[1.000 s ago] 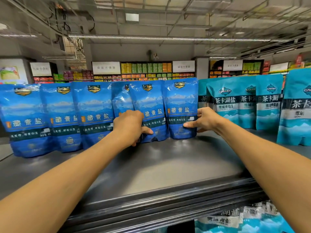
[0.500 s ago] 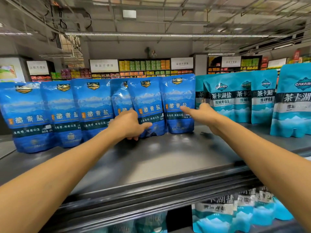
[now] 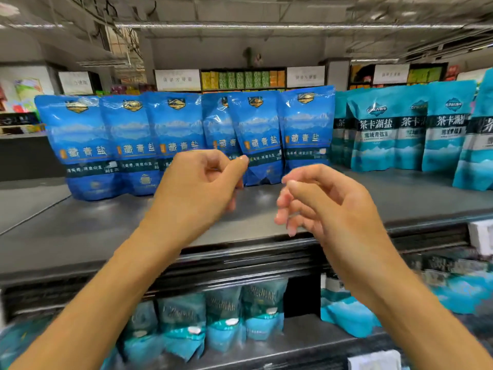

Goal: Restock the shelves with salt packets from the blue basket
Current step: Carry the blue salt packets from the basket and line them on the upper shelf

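— Blue glossy plastic salt pouches (image 3: 184, 140): standing in row at back of grey metal shelf (image 3: 80, 236). Soft, slippery, probably heavy below.

— Left hand (image 3: 197, 190), right hand (image 3: 328, 204): loosely curled, holding nothing. Better to pinch by upper sides. Basket not visible.

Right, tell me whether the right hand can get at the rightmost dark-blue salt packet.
Probably yes: the right hand is empty, in front of the top shelf, and nothing lies between it and that rightmost dark-blue packet.
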